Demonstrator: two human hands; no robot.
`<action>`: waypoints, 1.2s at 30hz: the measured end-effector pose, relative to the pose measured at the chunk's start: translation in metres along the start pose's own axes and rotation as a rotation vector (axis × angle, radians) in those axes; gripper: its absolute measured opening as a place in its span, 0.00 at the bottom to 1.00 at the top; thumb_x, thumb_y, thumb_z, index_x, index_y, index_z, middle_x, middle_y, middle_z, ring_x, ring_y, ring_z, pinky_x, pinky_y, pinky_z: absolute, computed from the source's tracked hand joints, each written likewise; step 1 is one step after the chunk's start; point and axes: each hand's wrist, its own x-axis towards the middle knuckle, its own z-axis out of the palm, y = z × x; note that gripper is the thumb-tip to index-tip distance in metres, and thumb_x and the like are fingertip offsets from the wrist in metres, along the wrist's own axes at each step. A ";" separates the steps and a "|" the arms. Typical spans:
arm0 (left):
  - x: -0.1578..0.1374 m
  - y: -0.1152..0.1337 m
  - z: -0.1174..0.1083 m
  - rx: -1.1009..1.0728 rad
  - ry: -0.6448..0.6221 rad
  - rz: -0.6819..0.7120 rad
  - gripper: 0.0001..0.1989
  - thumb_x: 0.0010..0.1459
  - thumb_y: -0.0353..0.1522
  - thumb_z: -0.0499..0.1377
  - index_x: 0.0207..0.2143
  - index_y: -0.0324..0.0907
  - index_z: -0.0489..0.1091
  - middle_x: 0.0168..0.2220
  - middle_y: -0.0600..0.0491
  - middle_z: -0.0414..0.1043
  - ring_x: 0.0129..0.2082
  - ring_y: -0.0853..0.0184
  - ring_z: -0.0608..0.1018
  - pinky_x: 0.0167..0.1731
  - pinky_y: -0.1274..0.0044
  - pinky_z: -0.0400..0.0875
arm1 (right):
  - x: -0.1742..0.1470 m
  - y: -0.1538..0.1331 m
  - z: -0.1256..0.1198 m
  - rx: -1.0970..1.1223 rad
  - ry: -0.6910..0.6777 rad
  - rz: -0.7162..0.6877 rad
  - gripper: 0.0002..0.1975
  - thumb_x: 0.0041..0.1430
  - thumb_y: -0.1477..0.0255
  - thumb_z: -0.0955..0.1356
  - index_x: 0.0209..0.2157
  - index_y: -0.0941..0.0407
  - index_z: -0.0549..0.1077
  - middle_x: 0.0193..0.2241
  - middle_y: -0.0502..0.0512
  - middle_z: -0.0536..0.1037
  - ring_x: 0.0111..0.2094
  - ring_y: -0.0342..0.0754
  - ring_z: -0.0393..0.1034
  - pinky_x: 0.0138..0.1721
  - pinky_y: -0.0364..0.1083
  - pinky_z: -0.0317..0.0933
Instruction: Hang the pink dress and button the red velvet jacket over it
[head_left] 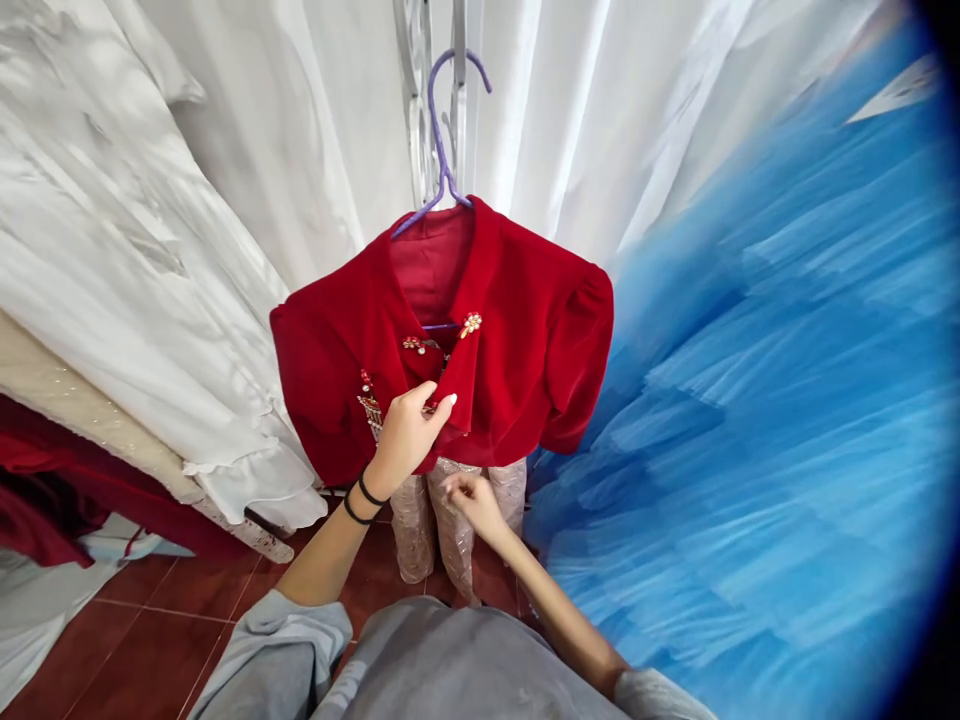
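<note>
A short red velvet jacket (517, 330) with puffed sleeves hangs in front of me on a purple hanger (442, 150). Beaded, flower-shaped ornaments (470, 325) sit along its front opening, and a tasselled one (370, 408) hangs on the left side. My left hand (407, 432), with two black bands at the wrist, pinches the jacket's front at the opening. Just below the hem is my right hand (474, 503), its fingers curled together; whether anything is between them cannot be made out. Behind it hangs pale pink, shiny fabric (452, 530).
White garments (150, 250) hang at the left, above a dark red cloth (135, 480). A layered blue tulle dress (750, 420) fills the right side. White drapery (517, 110) and a metal rack (417, 100) stand behind the jacket. Red tiles (150, 640) cover the floor.
</note>
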 end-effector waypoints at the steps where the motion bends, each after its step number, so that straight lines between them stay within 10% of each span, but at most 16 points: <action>1: -0.001 0.001 -0.003 -0.006 -0.007 0.015 0.16 0.63 0.38 0.57 0.24 0.42 0.60 0.20 0.60 0.60 0.20 0.73 0.64 0.25 0.77 0.61 | 0.000 -0.012 0.004 0.038 -0.138 0.005 0.10 0.57 0.71 0.64 0.28 0.59 0.75 0.20 0.52 0.76 0.22 0.44 0.70 0.24 0.42 0.63; 4: 0.008 0.005 -0.022 0.020 0.066 0.196 0.11 0.66 0.36 0.54 0.32 0.42 0.70 0.33 0.51 0.75 0.33 0.66 0.76 0.38 0.73 0.71 | 0.013 -0.071 -0.005 0.053 -0.198 -0.154 0.10 0.61 0.70 0.65 0.35 0.58 0.78 0.24 0.52 0.79 0.23 0.42 0.70 0.26 0.42 0.64; 9: 0.060 0.012 -0.080 0.421 0.396 0.431 0.12 0.67 0.33 0.52 0.47 0.42 0.74 0.47 0.45 0.74 0.51 0.58 0.73 0.56 0.64 0.67 | 0.089 -0.155 -0.042 -0.164 0.303 -0.606 0.09 0.63 0.71 0.64 0.40 0.57 0.76 0.38 0.57 0.80 0.38 0.47 0.74 0.41 0.47 0.69; 14: 0.101 0.019 -0.111 0.662 0.178 0.545 0.19 0.67 0.31 0.50 0.59 0.47 0.65 0.61 0.44 0.63 0.63 0.53 0.64 0.61 0.59 0.61 | 0.152 -0.167 -0.049 -0.653 0.680 -0.559 0.21 0.62 0.65 0.64 0.55 0.59 0.69 0.53 0.68 0.71 0.53 0.58 0.66 0.54 0.59 0.63; 18: 0.112 0.019 -0.119 0.704 0.112 0.576 0.14 0.67 0.33 0.49 0.50 0.44 0.70 0.60 0.45 0.64 0.63 0.52 0.64 0.59 0.58 0.62 | 0.165 -0.178 -0.063 -0.869 0.636 -0.480 0.22 0.67 0.69 0.59 0.60 0.57 0.66 0.61 0.68 0.65 0.58 0.59 0.61 0.56 0.59 0.59; 23: 0.145 0.022 -0.151 0.625 0.191 0.574 0.12 0.67 0.39 0.51 0.39 0.43 0.70 0.49 0.48 0.72 0.53 0.57 0.69 0.56 0.62 0.63 | 0.169 -0.246 -0.118 -0.895 0.698 -0.450 0.25 0.68 0.80 0.50 0.55 0.61 0.71 0.43 0.62 0.77 0.45 0.50 0.72 0.49 0.51 0.63; 27: 0.181 0.019 -0.165 0.451 0.130 0.514 0.14 0.65 0.44 0.52 0.37 0.43 0.68 0.42 0.52 0.74 0.44 0.64 0.71 0.48 0.66 0.67 | 0.173 -0.296 -0.128 -0.940 0.554 -0.524 0.17 0.67 0.71 0.62 0.54 0.63 0.70 0.41 0.60 0.78 0.43 0.51 0.72 0.49 0.50 0.63; 36: 0.183 0.030 -0.157 0.210 0.174 0.407 0.20 0.60 0.50 0.54 0.35 0.43 0.70 0.38 0.53 0.76 0.39 0.67 0.71 0.40 0.70 0.69 | 0.228 -0.285 -0.151 -0.961 0.281 -0.390 0.08 0.59 0.76 0.63 0.28 0.61 0.73 0.28 0.55 0.73 0.37 0.48 0.70 0.42 0.50 0.63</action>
